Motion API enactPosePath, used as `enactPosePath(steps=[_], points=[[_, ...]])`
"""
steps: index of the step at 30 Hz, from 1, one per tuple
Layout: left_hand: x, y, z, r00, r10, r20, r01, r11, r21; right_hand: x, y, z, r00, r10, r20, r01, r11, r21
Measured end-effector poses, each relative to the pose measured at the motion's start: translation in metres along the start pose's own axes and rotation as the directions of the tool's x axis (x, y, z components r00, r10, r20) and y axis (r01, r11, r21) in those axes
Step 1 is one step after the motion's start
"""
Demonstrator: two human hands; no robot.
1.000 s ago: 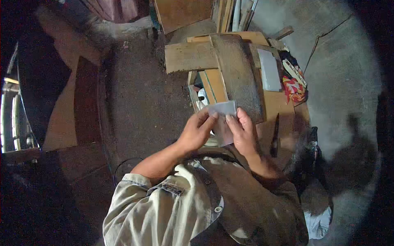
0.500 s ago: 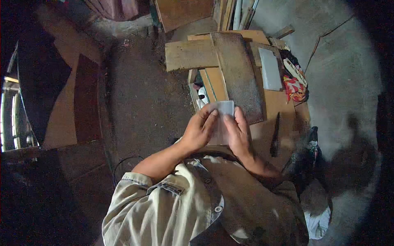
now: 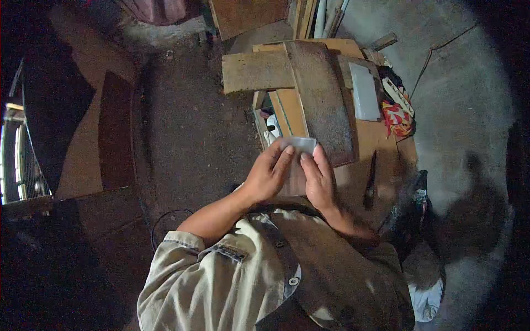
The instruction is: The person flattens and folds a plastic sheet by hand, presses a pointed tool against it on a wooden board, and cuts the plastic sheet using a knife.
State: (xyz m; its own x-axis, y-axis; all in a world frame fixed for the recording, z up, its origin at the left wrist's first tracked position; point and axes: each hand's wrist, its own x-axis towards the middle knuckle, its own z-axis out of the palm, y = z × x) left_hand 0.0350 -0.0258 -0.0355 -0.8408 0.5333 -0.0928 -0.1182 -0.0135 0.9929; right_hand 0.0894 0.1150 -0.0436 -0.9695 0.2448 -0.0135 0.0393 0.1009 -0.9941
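A small, thin whitish sheet (image 3: 301,144), pale and slightly see-through, spans the gap between my two hands above the boards. My left hand (image 3: 266,175) pinches its left side, thumb on top. On the opposite side, my right hand (image 3: 319,181) grips the right edge between thumb and fingers. Whether it is plastic or paper, I cannot tell. Just beyond the sheet lies a long worn wooden board (image 3: 323,105). A white object with a dark spot (image 3: 272,126) shows in the opening left of that board.
A shorter plank (image 3: 256,73) lies across at the back. To the right are a white flat panel (image 3: 364,91), a red-and-yellow patterned cloth (image 3: 398,118) and a dark narrow tool (image 3: 371,179). A black bag-like thing (image 3: 414,212) is beside me. Brown dirt floor (image 3: 187,121) extends on the left.
The sheet has tipped and now shows as a shorter, wider strip between my hands. Both hands keep their hold in nearly the same place.
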Motion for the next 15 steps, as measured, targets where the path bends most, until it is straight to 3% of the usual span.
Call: enactPosePath(steps=[3, 5, 7, 9, 10, 14, 15], points=[[0.001, 0.002, 0.001, 0.997, -0.073, 0.001, 0.073, 0.994, -0.083, 0.001, 0.004, -0.004, 1.000, 0.015, 0.014, -0.015, 0.998, 0.062], [0.005, 0.005, 0.000, 0.989, -0.110, 0.099, 0.140, 0.917, -0.374, 0.001, -0.005, -0.005, 1.000, -0.002, 0.031, -0.001, 0.996, 0.086], [0.005, 0.006, -0.001, 0.980, -0.119, 0.156, 0.178, 0.873, -0.454, 0.000, -0.022, -0.006, 0.986, 0.088, 0.145, -0.118, 0.970, 0.214], [0.001, 0.008, 0.000, 0.925, -0.202, 0.320, 0.364, 0.708, -0.605, 0.000, -0.019, -0.006, 0.985, 0.063, 0.162, -0.091, 0.981, 0.173], [-0.001, 0.002, -0.002, 0.892, -0.298, 0.341, 0.444, 0.722, -0.531, 0.000, -0.017, -0.006, 0.983, 0.039, 0.179, -0.063, 0.989, 0.131], [-0.004, 0.006, 0.002, 0.904, -0.285, 0.320, 0.422, 0.718, -0.554, 0.000, -0.011, -0.004, 0.982, -0.025, 0.185, 0.000, 0.990, 0.138], [-0.003, 0.008, 0.004, 0.925, -0.215, 0.312, 0.364, 0.736, -0.571, -0.002, -0.014, -0.006, 0.977, 0.040, 0.211, -0.067, 0.991, 0.120]])
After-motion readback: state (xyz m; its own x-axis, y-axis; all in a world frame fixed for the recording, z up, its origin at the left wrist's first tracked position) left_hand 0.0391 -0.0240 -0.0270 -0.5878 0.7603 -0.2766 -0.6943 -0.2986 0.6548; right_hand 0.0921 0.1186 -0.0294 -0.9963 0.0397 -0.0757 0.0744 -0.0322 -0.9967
